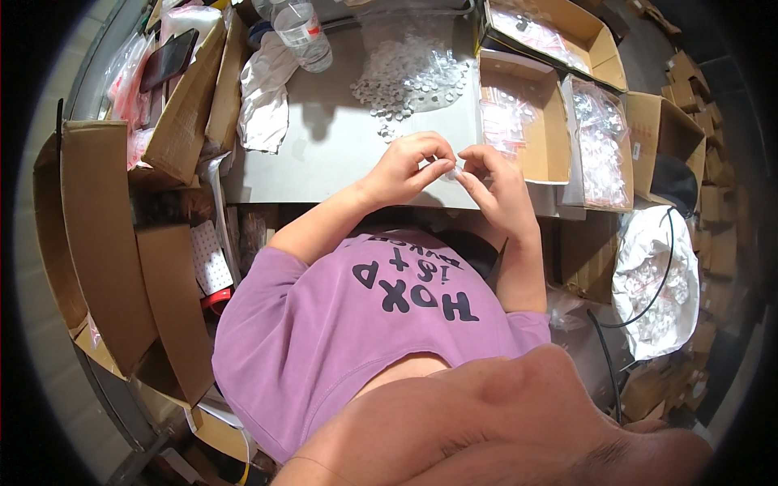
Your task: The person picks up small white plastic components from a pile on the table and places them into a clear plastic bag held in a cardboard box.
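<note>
Close together at the table's near edge, both my hands pinch a small clear plastic bag (455, 172). My left hand (412, 166) has its thumb and forefinger closed on one side. My right hand (500, 185) grips the other side between thumb and fingers. The bag is tiny, and what it contains is hard to make out. Beyond my hands, a large clear bag (433, 61) lies on the table with many small silvery round pieces (397, 99) in it and spilling from its mouth. An open cardboard box (545, 158) with small red-edged plastic bags stands just right of my right hand.
More open cartons (600, 49) with packets line the right side. A white sack (656, 283) of small bags sits lower right. At the back left are a clear plastic cup (304, 36), a white cloth (263, 97) and a phone (168, 61) on a carton. Tall cardboard flaps (105, 243) rise at left.
</note>
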A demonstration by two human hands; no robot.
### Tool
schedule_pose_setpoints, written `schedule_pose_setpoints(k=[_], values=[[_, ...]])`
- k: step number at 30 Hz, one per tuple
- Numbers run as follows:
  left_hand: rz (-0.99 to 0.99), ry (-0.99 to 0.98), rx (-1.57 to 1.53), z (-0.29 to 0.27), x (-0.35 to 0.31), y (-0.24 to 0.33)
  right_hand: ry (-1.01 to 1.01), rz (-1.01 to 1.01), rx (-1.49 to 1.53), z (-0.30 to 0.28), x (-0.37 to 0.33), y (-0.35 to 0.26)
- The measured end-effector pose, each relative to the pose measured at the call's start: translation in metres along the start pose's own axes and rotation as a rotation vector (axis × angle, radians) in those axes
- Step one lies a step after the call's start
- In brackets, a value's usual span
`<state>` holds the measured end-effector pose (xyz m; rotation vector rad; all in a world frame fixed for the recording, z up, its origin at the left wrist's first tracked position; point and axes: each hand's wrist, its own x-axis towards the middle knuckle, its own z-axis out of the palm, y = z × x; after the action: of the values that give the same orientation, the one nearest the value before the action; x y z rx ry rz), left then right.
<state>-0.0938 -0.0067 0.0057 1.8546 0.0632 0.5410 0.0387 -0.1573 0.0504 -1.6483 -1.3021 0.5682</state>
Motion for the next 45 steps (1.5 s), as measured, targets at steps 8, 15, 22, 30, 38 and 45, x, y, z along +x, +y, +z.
schedule_pose_setpoints(k=[8, 15, 22, 30, 38, 45], values=[[-0.167, -0.052, -0.302, 0.018, -0.004, -0.007, 0.081, 0.071, 0.155, 0.0, -0.006, 0.011], [-0.151, -0.081, -0.308, 0.013, 0.002, -0.008, 0.076, 0.053, 0.131, -0.006, -0.008, 0.007], [-0.203, -0.11, -0.204, 0.014, 0.005, -0.004, 0.026, -0.031, 0.103, -0.001, -0.007, 0.011], [-0.24, -0.071, -0.033, 0.014, 0.008, 0.001, 0.119, -0.001, 0.1, 0.001, -0.01, 0.014], [-0.099, -0.005, -0.02, 0.014, 0.011, 0.004, 0.089, 0.059, 0.057, -0.005, -0.01, 0.006], [0.015, -0.067, 0.0, 0.017, 0.017, 0.013, 0.044, -0.003, -0.007, -0.012, -0.014, 0.006]])
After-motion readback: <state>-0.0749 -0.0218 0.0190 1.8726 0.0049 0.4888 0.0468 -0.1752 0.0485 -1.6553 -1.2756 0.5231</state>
